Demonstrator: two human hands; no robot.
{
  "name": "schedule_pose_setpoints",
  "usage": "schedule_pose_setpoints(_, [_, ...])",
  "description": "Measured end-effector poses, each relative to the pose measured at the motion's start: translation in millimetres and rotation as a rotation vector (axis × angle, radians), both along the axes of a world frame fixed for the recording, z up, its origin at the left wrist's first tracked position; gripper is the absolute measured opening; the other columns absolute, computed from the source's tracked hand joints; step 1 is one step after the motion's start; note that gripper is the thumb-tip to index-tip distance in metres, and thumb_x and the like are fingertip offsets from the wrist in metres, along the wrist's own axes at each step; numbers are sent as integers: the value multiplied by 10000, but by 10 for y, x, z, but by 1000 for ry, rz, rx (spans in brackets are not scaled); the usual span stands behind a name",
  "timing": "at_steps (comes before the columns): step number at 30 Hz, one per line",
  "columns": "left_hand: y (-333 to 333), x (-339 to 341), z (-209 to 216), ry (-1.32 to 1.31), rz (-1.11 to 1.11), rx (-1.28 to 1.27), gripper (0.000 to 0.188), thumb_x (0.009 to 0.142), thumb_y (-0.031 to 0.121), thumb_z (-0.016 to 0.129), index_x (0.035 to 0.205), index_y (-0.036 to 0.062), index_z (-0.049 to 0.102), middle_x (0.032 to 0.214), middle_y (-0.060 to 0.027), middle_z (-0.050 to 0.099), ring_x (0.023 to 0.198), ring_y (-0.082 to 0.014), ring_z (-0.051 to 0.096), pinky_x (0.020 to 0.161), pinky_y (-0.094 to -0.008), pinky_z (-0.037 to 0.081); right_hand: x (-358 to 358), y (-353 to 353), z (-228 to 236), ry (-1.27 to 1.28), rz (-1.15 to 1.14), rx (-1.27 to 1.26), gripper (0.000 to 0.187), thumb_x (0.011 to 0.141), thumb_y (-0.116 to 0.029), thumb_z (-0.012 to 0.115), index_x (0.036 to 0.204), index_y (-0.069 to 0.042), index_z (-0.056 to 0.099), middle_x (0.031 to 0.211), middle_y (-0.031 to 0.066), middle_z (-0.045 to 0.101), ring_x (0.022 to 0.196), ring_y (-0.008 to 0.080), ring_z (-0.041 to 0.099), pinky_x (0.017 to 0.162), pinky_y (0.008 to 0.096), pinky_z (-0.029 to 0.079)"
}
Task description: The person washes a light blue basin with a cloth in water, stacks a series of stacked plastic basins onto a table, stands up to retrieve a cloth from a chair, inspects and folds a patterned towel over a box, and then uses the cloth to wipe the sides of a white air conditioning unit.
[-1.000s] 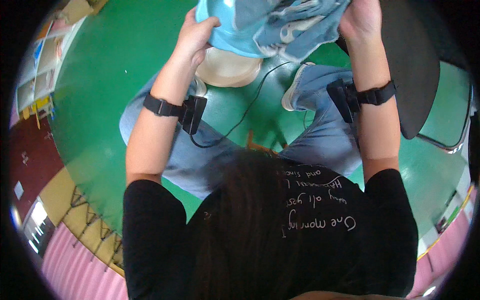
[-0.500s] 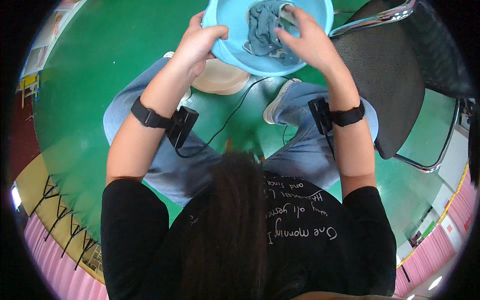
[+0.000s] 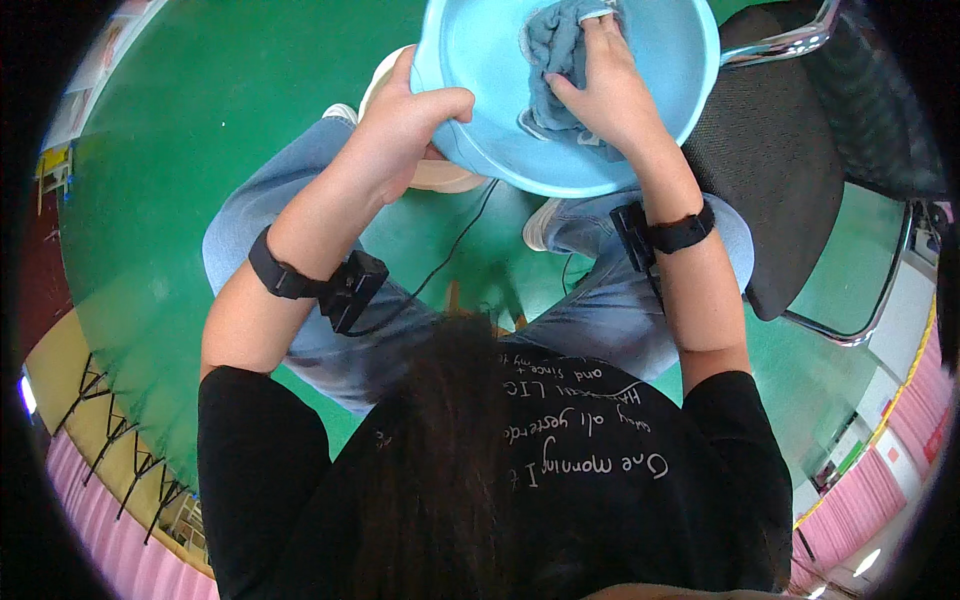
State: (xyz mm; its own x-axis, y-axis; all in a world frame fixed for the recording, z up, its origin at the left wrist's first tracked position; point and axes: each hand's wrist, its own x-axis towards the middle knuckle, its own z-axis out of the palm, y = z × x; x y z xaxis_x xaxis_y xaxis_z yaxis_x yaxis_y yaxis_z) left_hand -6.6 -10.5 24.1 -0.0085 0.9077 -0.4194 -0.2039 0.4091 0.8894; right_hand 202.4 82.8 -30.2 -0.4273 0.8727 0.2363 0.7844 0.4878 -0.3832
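Note:
A light blue basin (image 3: 480, 60) is lifted off the floor, in front of my knees. My left hand (image 3: 415, 115) grips its left rim, thumb over the edge and the other fingers underneath. Inside the basin lies a bunched, wet-looking grey-blue cloth (image 3: 552, 70). My right hand (image 3: 610, 90) presses on the cloth's right side, the thumb apart and the fingertips bent into its folds. Below the blue basin, a beige basin (image 3: 440, 178) shows only in part, its far side covered by the blue one and my left hand.
A black chair (image 3: 765, 150) with a metal frame stands close on the right. Black straps with small boxes sit on both forearms, and a dark cable (image 3: 462, 240) runs down between my knees. My shoes rest on the green floor (image 3: 180, 150).
The blue basin has come nearer and slightly right, covering more of the beige basin. My right hand has closed in on the cloth, its fingers closer together than before.

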Motion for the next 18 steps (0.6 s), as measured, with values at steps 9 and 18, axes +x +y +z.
schedule_pose_setpoints(9, [-38, 115, -30, 135, -93, 129, 718, 764, 19, 610, 1423, 83, 333, 1061, -46, 577, 946, -137, 571, 833, -300, 482, -42, -53, 216, 255, 22, -87, 844, 731, -117, 645, 1424, 95, 211, 1375, 350, 375, 1295, 462, 385, 1101, 412, 321])
schedule_pose_setpoints(18, [0, 149, -117, 283, -66, 188, 701, 742, 33, 624, 1395, 70, 372, 996, -31, 580, 882, -133, 580, 777, -290, 483, -201, -161, 43, 85, 508, 44, 567, 715, 55, 566, 1272, -2, 480, 1423, 247, 409, 1332, 356, 401, 1086, 440, 358])
